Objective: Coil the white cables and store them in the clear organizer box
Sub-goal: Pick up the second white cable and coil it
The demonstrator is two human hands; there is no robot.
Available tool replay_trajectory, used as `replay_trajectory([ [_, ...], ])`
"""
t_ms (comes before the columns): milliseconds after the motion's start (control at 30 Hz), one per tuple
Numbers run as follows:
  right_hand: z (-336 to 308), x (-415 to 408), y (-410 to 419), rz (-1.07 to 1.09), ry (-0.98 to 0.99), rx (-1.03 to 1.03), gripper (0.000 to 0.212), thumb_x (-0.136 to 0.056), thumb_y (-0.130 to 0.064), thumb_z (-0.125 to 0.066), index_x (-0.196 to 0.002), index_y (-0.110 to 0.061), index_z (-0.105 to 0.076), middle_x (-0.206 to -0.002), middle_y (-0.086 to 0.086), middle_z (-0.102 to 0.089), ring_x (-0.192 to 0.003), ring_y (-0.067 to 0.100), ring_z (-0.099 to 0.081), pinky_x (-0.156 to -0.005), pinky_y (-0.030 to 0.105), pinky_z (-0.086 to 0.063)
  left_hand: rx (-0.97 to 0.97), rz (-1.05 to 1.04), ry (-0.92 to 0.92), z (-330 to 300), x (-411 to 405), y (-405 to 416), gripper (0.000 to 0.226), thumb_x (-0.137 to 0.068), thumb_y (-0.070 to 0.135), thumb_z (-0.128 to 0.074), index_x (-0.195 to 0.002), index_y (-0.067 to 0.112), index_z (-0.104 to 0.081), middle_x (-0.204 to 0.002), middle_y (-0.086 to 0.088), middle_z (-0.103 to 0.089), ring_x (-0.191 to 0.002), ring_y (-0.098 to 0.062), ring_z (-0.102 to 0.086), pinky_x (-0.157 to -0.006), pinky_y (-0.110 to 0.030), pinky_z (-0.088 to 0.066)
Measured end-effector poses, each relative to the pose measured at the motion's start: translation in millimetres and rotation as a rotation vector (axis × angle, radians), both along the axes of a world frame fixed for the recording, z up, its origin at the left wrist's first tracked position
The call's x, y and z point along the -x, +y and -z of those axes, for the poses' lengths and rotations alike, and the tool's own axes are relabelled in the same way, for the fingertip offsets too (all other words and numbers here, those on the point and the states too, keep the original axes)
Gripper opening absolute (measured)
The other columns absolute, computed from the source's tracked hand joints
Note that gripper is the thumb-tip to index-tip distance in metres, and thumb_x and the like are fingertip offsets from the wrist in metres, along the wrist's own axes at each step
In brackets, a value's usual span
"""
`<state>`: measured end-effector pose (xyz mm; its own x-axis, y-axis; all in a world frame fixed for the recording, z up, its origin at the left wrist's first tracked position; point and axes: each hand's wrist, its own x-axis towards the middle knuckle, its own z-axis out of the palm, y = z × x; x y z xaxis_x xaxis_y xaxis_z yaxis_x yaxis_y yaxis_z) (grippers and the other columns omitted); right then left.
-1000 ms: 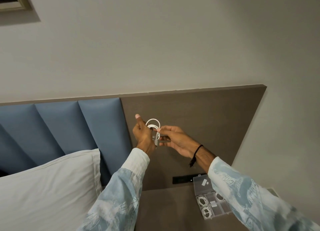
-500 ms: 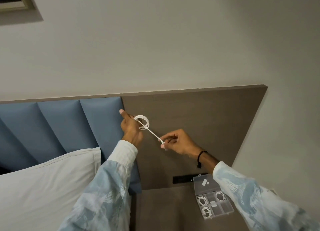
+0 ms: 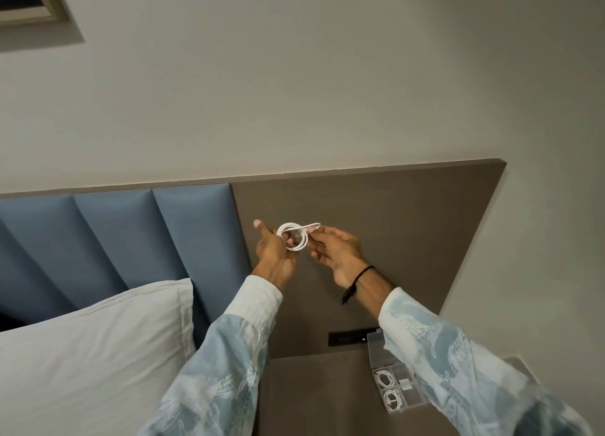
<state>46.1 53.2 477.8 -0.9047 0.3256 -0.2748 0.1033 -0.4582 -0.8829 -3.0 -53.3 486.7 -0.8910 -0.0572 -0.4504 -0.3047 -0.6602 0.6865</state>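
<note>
So both hands were up in front of the brown headboard panel, working on one white cable. It was wound into a small round coil of a few loops. The left hand had the coil pinched at its left edge, fingers closed on the loops, with one finger sticking straight out up and to the left. The right hand sat just right of the coil, and its fingertips were closed on the loose end that ran out of the top of the coil to the right. Its other fingers were curled loosely under. A black wrist band hung on the right wrist, and both arms were in pale blue patterned sleeves.

Well below the hands, the clear organizer box sat on the brown nightstand top with its lid standing open, partly hidden by the right sleeve. Two coiled white cables lay in its left compartments, one behind the other, and a small white piece sat in a middle one. A black socket strip was on the panel just behind the box. White pillow off to the left, against the blue padded headboard
</note>
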Motion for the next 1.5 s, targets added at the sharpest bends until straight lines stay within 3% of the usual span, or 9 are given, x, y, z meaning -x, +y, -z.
replay_trajectory([
  [233,8.6,0.7,6.7,-0.147,-0.058,-0.006,0.021,-0.089,-0.008,-0.074,-0.109,-0.004,-0.074,-0.08,0.001,-0.073,-0.048,0.002,-0.048,-0.045,0.018,-0.045,0.134,-0.012,-0.026,4.8,3.5,-1.8,0.051,-0.101,0.056,-0.043,-0.077,0.011,-0.05,-0.07,-0.006,-0.055,-0.058,-0.019,-0.054,-0.062,-0.032,-0.052],
  [500,3.1,-8.5,7.2,-0.457,0.03,-0.038,0.034,-0.087,-0.013,-0.049,-0.109,-0.008,-0.074,-0.104,0.005,-0.074,-0.084,0.014,-0.061,-0.063,0.029,-0.05,0.164,0.069,-0.025,9.1,4.1,4.6,0.062,-0.097,0.064,-0.043,-0.101,0.005,-0.059,-0.073,-0.011,-0.064,-0.051,-0.023,-0.061,-0.044,-0.027,-0.054],
  [633,4.3,-8.6,-0.7,-0.461,0.057,-0.191,0.013,-0.089,-0.024,-0.07,-0.098,-0.018,-0.077,-0.094,0.0,-0.074,-0.076,0.011,-0.064,-0.065,0.027,-0.051,0.143,0.071,-0.002,8.1,6.8,5.1,0.062,-0.098,0.063,-0.043,-0.103,0.003,-0.06,-0.083,-0.016,-0.065,-0.071,-0.031,-0.065,-0.073,-0.045,-0.06],
  [800,14.3,-5.0,2.6,-0.355,0.143,-0.317,0.026,-0.084,-0.005,-0.08,-0.107,-0.015,-0.073,-0.087,0.005,-0.072,-0.071,0.01,-0.065,-0.058,0.018,-0.054,0.1,-0.025,-0.005,-4.4,13.7,-4.2,0.054,-0.098,0.06,-0.046,-0.074,0.012,-0.046,-0.059,-0.007,-0.047,-0.048,-0.02,-0.048,-0.054,-0.03,-0.05],
  [933,24.6,-6.2,12.1,-0.382,0.182,-0.555,0.03,-0.082,-0.009,-0.082,-0.111,-0.013,-0.076,-0.08,0.006,-0.071,-0.064,0.005,-0.067,-0.063,0.017,-0.054,-0.034,-0.078,-0.06,-7.1,25.7,-23.5,0.051,-0.102,0.054,-0.045,-0.072,0.013,-0.041,-0.066,-0.005,-0.043,-0.052,-0.016,-0.043,-0.059,-0.029,-0.046],
  [1100,27.8,-2.9,14.6,-0.062,0.304,-1.207,0.011,-0.084,-0.025,-0.08,-0.095,-0.024,-0.082,-0.087,-0.008,-0.078,-0.082,0.006,-0.068,-0.072,0.024,-0.056,-0.116,-0.081,-0.069,4.1,19.4,-19.1,0.05,-0.103,0.051,-0.043,-0.076,0.01,-0.045,-0.07,-0.01,-0.049,-0.055,-0.019,-0.046,-0.078,-0.039,-0.05],
  [1167,27.3,-0.7,7.6,0.054,0.301,-1.048,0.012,-0.085,-0.021,-0.08,-0.096,-0.019,-0.082,-0.089,-0.005,-0.08,-0.081,0.007,-0.071,-0.073,0.023,-0.058,-0.143,-0.087,-0.075,4.9,15.5,-14.4,0.051,-0.104,0.051,-0.041,-0.082,0.005,-0.049,-0.071,-0.011,-0.053,-0.055,-0.02,-0.047,-0.078,-0.042,-0.052],
  [1333,16.4,8.1,-15.6,0.067,0.031,-0.089,0.007,-0.091,-0.004,-0.071,-0.094,-0.008,-0.076,-0.089,0.005,-0.076,-0.073,0.008,-0.068,-0.072,0.02,-0.057,-0.008,-0.055,-0.082,7.2,2.2,5.8,0.052,-0.098,0.064,-0.038,-0.081,0.017,-0.049,-0.078,-0.006,-0.061,-0.067,-0.025,-0.063,-0.076,-0.041,-0.057],
  [1500,11.5,5.6,-12.1,0.005,-0.014,0.154,0.011,-0.093,0.003,-0.065,-0.094,-0.006,-0.072,-0.085,0.007,-0.073,-0.072,0.014,-0.066,-0.075,0.027,-0.058,0.193,-0.101,-0.04,17.3,5.3,13.3,0.067,-0.096,0.07,-0.035,-0.082,0.009,-0.06,-0.083,-0.006,-0.064,-0.078,-0.026,-0.061,-0.075,-0.035,-0.05],
])
